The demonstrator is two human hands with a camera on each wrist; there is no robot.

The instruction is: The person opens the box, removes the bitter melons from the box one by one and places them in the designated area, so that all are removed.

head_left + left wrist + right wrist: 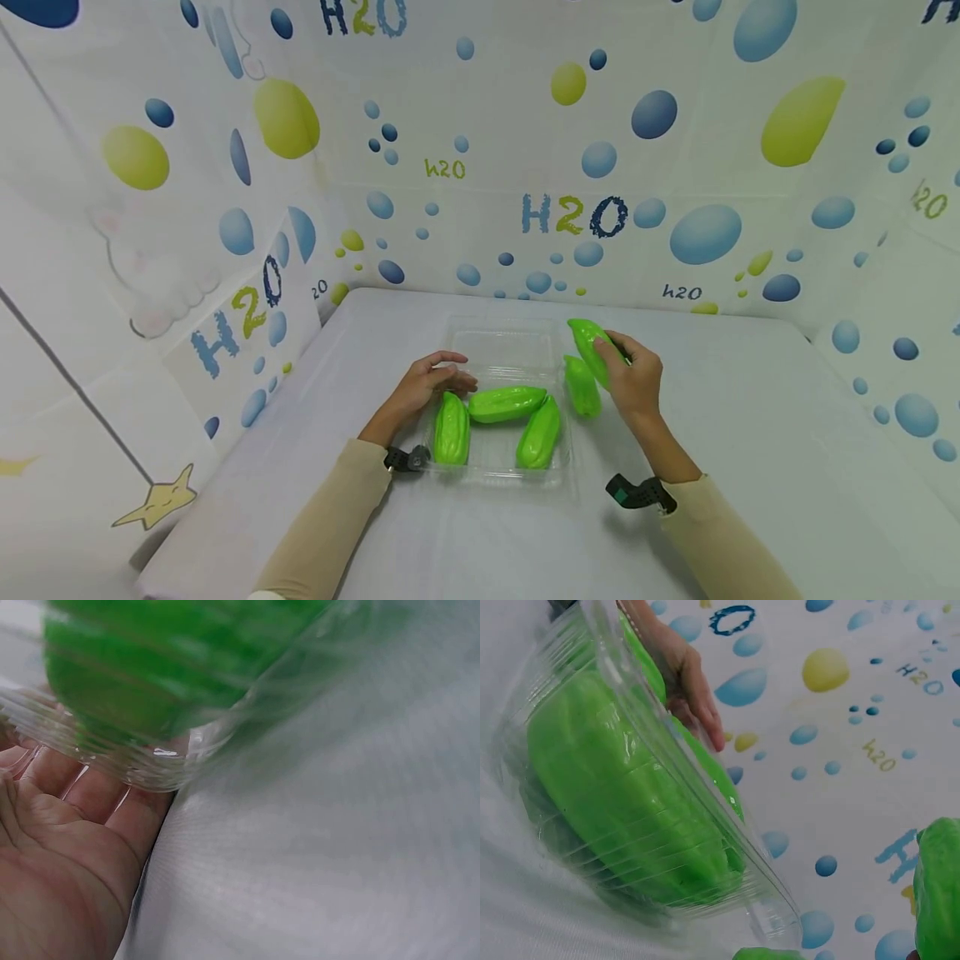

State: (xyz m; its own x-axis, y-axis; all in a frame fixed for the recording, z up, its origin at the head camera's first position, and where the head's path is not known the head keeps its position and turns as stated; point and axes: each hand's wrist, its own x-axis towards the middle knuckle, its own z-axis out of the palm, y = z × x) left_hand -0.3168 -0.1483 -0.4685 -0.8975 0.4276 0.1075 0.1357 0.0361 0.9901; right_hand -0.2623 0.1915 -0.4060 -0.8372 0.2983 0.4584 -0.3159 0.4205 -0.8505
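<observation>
Green fruit (588, 344), lightly ridged and glossy, sits in the right hand (636, 379), off to the right of a clear plastic container (491, 446); the thumb presses its near side and the other fingers close behind it, clamped on its thick part, leaving the pointed tip free toward the far left. A loose fruit (582, 390) lies on the tabletop (757, 417) just beside the container's right wall. Inside are a left fruit (452, 430), a crosswise fruit (507, 404) on the far side and a right fruit (538, 435) that slants. The left hand (423, 390) rests at the container's left edge, its fingers loosely extended, touching the clear wall; the lid (502, 343) lies folded back on the far side.

The held fruit looks light and firm, likely moulded plastic, so it should not bruise, though its shiny skin may slip. A grip across the thick middle, pads spread over the ridges, should suit it better than the tapered tip. The thin-walled container probably bends and slides easily, so a light touch on its rim seems wiser
</observation>
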